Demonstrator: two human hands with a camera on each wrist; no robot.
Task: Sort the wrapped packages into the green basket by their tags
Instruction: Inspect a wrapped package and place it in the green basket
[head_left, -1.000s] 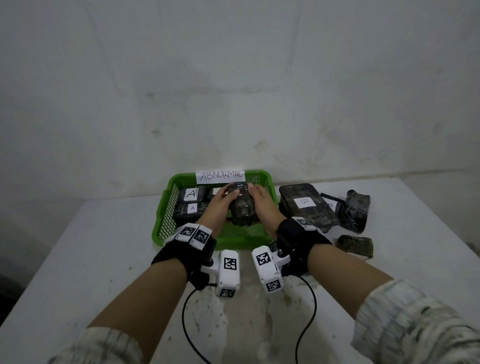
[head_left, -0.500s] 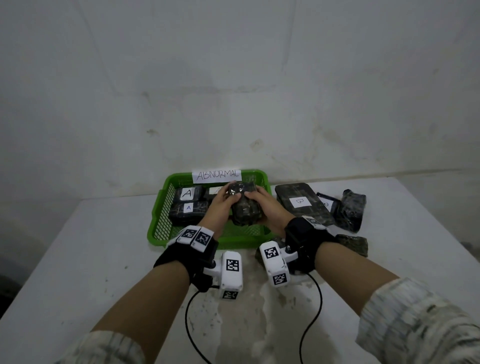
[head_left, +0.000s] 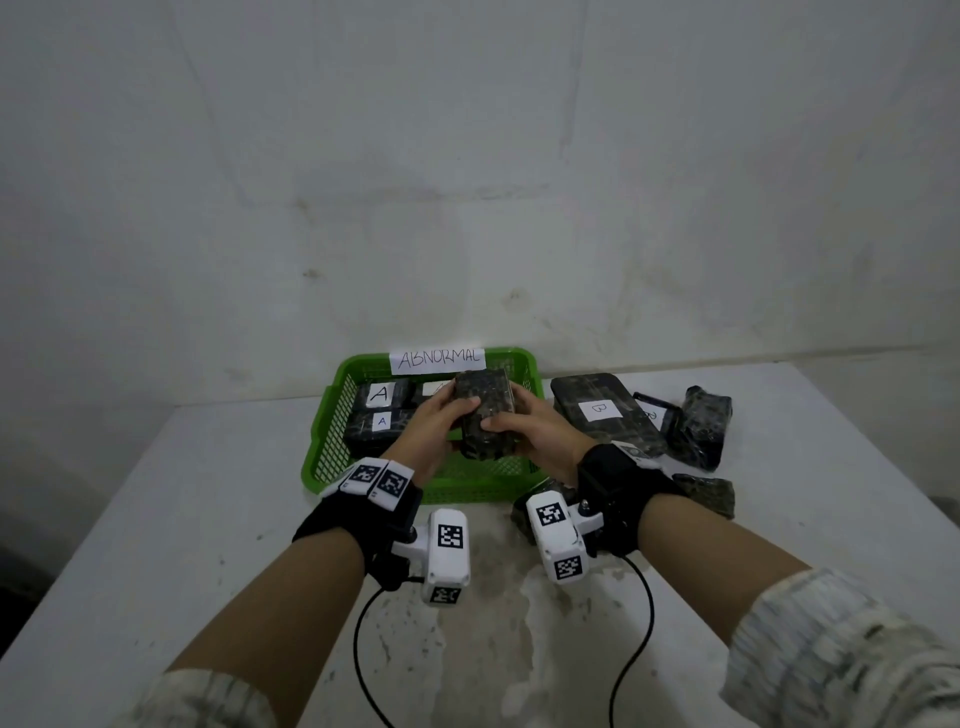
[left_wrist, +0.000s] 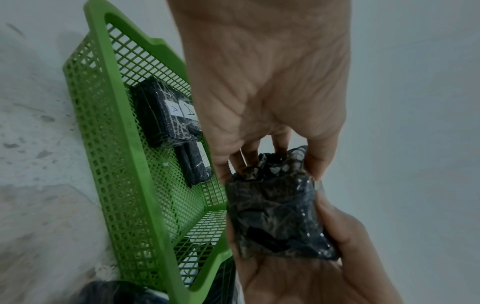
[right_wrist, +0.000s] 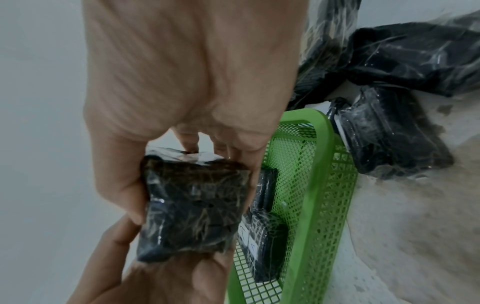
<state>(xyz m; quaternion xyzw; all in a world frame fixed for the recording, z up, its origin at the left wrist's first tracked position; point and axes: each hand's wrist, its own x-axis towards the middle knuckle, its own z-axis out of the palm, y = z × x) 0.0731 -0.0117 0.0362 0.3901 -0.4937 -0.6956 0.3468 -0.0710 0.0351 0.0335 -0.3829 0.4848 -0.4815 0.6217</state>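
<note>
Both hands hold one dark wrapped package (head_left: 485, 410) above the green basket (head_left: 332, 441). My left hand (head_left: 441, 421) grips its left side, thumb on top. My right hand (head_left: 524, 428) grips its right side. No tag shows on the held package (left_wrist: 275, 209) in either wrist view (right_wrist: 192, 207). Inside the basket (left_wrist: 124, 144) lie packages tagged A (head_left: 382, 395), at its left and back. The basket (right_wrist: 319, 185) carries a paper sign reading ABNORMAL (head_left: 437, 358) on its far rim.
Right of the basket sit a large package tagged B (head_left: 602, 415), a second tagged one (head_left: 657, 415) and a crumpled dark one (head_left: 704, 426). Another dark package (head_left: 709, 493) lies nearer my right wrist. A white wall stands behind the white table (head_left: 156, 519).
The held package has risen a little over the basket and turned more upright between the two hands. Both hands keep their grip.
</note>
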